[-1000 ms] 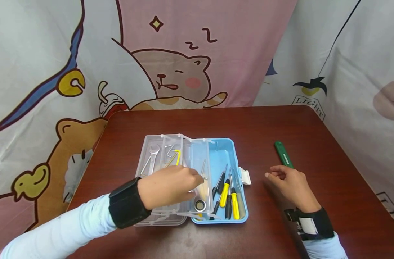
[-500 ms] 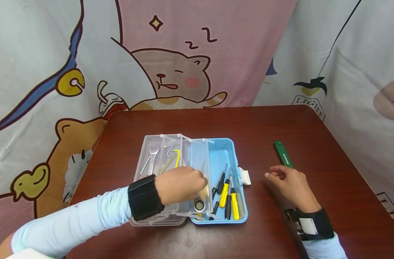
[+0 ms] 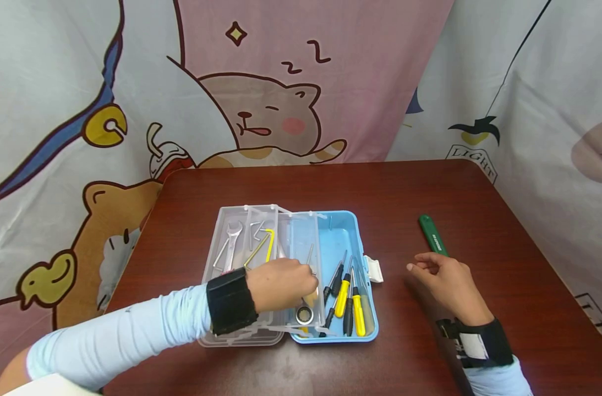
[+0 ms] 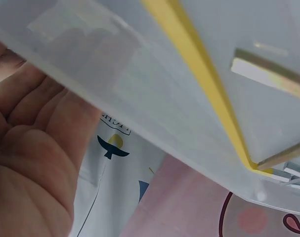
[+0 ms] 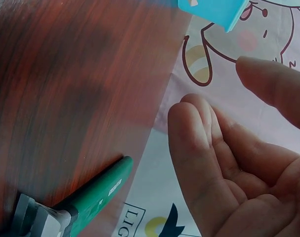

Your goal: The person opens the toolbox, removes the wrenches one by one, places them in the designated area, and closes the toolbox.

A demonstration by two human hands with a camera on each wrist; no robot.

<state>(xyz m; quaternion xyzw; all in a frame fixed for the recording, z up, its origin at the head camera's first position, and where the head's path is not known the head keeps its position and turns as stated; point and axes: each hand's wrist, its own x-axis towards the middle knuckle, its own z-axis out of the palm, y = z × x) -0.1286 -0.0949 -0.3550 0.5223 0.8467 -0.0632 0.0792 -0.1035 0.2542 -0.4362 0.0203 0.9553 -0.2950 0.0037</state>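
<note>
My left hand [image 3: 282, 285] reaches over the clear trays of a blue toolbox [image 3: 344, 228]. Its fingers bend downward at the inner tray in the head view. In the left wrist view they lie partly behind the clear tray's wall [image 4: 115, 118], fingertips hidden; I cannot tell what they hold. A yellow hex key [image 3: 269, 247] and an open-end wrench [image 3: 233, 236] lie in the outer tray. My right hand [image 3: 449, 285] hovers beside a green-handled tool [image 3: 433, 236], fingers loosely bent around nothing. The tool's grey metal end [image 5: 38, 219] appears in the right wrist view.
Several yellow and black screwdrivers [image 3: 359, 316] lie in the blue box. A metal ring-shaped piece [image 3: 304, 314] sits in the inner tray. The white latch [image 3: 375, 270] sticks out on the right. A printed cloth [image 3: 370, 82] hangs behind the brown table [image 3: 405, 192].
The left hand has moved to the right and slightly nearer over the inner tray, uncovering more of the outer tray's hex keys. The right hand has hardly moved.
</note>
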